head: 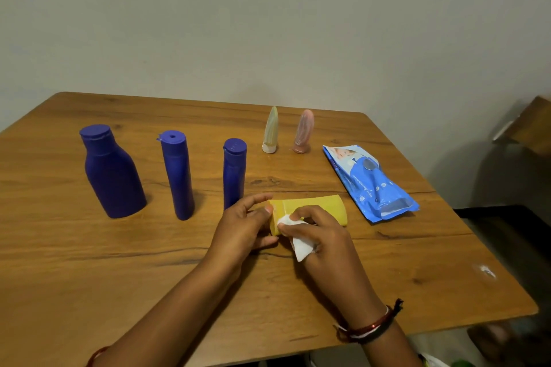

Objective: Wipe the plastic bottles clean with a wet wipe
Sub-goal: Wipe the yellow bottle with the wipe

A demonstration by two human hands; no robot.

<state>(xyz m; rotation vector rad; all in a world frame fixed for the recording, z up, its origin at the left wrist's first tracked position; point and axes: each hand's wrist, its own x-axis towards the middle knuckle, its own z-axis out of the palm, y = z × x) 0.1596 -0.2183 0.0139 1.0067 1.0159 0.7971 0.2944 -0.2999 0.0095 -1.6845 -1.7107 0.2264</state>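
Note:
A yellow plastic bottle [316, 208] lies on its side near the middle of the wooden table [119, 262]. My left hand [241, 226] grips its cap end. My right hand [322, 235] pinches a white wet wipe [299, 244] and presses it against the bottle near the cap. Three blue bottles stand upright to the left: a wide one [111, 173], a slim tall one [178, 174] and a shorter slim one [234, 176] just behind my left hand.
Two small tubes stand on their caps at the back, one pale green [270, 134], one pink [303, 132]. A blue wet-wipe pack [368, 182] lies flat to the right. The table's right edge drops off beside a dark floor; a wall stands behind.

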